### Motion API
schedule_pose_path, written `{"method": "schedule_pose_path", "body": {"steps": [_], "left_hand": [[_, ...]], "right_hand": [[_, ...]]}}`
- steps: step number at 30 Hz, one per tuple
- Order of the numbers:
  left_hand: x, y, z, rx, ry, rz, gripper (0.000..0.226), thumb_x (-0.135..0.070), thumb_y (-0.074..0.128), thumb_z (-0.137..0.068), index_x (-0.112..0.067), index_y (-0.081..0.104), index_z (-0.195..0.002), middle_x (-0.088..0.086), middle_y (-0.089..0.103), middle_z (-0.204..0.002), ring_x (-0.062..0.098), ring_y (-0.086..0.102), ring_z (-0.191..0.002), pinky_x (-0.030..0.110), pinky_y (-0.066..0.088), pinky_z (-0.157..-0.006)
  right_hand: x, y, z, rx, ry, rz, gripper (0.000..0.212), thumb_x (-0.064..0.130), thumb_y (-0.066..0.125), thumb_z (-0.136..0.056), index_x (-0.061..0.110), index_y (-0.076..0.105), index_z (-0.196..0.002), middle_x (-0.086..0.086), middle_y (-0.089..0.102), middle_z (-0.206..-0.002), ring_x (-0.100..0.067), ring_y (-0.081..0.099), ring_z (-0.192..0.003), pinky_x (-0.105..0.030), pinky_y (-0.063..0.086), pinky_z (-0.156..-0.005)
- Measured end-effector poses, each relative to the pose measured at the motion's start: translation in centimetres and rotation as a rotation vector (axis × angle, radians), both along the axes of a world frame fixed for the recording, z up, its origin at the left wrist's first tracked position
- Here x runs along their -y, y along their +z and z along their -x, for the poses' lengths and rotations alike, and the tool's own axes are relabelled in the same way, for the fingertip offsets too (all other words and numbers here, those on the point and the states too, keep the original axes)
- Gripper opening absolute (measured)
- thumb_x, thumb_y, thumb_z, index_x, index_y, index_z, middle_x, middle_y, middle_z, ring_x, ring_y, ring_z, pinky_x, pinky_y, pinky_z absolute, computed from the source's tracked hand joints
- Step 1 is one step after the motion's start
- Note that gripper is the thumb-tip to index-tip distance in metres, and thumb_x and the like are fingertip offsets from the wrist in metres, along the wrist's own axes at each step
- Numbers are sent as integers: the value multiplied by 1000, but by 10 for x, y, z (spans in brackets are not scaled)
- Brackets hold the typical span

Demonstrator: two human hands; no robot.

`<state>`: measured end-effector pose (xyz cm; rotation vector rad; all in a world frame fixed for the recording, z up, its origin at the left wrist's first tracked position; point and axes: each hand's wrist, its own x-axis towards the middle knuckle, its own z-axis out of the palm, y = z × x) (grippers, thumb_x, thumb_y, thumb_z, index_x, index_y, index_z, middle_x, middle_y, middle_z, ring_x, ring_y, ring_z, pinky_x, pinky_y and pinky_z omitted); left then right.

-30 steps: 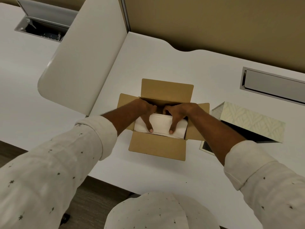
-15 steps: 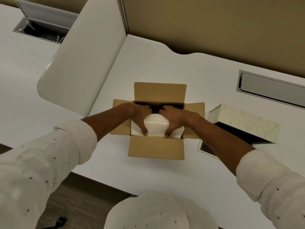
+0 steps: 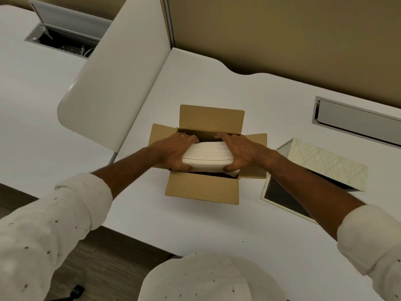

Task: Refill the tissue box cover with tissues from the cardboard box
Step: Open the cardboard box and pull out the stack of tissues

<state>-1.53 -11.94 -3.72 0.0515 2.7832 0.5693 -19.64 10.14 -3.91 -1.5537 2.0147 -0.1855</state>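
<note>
Dim, warm indoor light, soft shadows, no glare. Wide-angle bend at edges; sleeves [image 3: 43, 231] near cam slightly blurred.

head cam | looks steeply down | desk [image 3: 217, 224] close | 1 view

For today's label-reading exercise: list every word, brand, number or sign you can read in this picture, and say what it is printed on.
None can be read.
cardboard box: plain brown, no print showing.
stack of tissues, held between left hand and right hand: blank white.
tissue box cover: leaf-like pattern only, no lettering.
</note>
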Motion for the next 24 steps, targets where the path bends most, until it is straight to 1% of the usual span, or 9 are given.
{"method": "schedule_pose_path", "body": {"steps": [2,3,6,8,10,16,18,21,24], "left_hand": [[0,2,-3,-66,8,-9,87,-69,71,-69,-23,39,-136,2,55,-126,10,44,-106,19,33,-84],[0,2,-4,-86,17,-19,88,-67,72,-69,-22,39,-136,2,54,-126,11,44,-108,21,34,-86],[2,6,-7,-103,64,-63,90,-63,75,-69,-22,38,-140,3,52,-132,8,42,-108,22,36,-87],[7,9,-9,-118,79,-101,91,-59,77,-69,-22,36,-142,2,50,-138,12,45,-113,24,38,-89],[10,13,-10,-132,82,-137,91,-55,77,-70,-24,34,-144,0,48,-140,14,47,-118,24,40,-92],[20,22,-13,-183,147,-246,92,-53,82,-70,-25,35,-144,-7,46,-139,3,45,-118,7,35,-93],[21,22,-16,-190,220,-284,93,-55,83,-68,-27,35,-143,-8,47,-137,3,46,-118,10,36,-93],[18,19,-19,-205,329,-339,93,-56,85,-65,-34,35,-141,-14,46,-132,-6,45,-113,12,41,-88],[16,17,-20,-231,417,-417,95,-55,86,-64,-37,35,-142,-13,47,-133,-3,47,-117,21,49,-94]], "right_hand": [[-3,1,2,34,-16,18,109,61,78,-66,27,16,-150,-6,43,-147,-22,45,-127,-38,42,-106],[-6,1,3,64,-34,44,108,60,78,-67,29,17,-150,-3,43,-146,-19,45,-124,-32,44,-102],[-13,4,1,124,-108,162,100,59,78,-68,39,17,-145,7,45,-136,-9,48,-108,-12,41,-81],[-17,6,0,149,-153,225,97,58,78,-69,41,17,-143,10,44,-133,-10,50,-108,-14,45,-80],[-18,8,-2,175,-204,271,98,55,79,-69,40,17,-143,7,45,-133,-11,49,-112,-21,52,-85],[-22,10,-6,296,-405,427,103,41,88,-67,35,20,-144,8,45,-126,-8,49,-116,-30,55,-94],[-23,9,-7,345,-476,454,106,37,90,-66,34,19,-146,5,45,-126,-12,50,-119,-33,55,-96],[-23,9,-11,408,-559,494,108,34,89,-68,35,18,-149,3,46,-129,-15,50,-122,-31,54,-99],[-21,9,-13,485,-637,524,107,38,88,-71,38,16,-150,1,44,-135,-12,53,-122,-27,56,-95]]}}
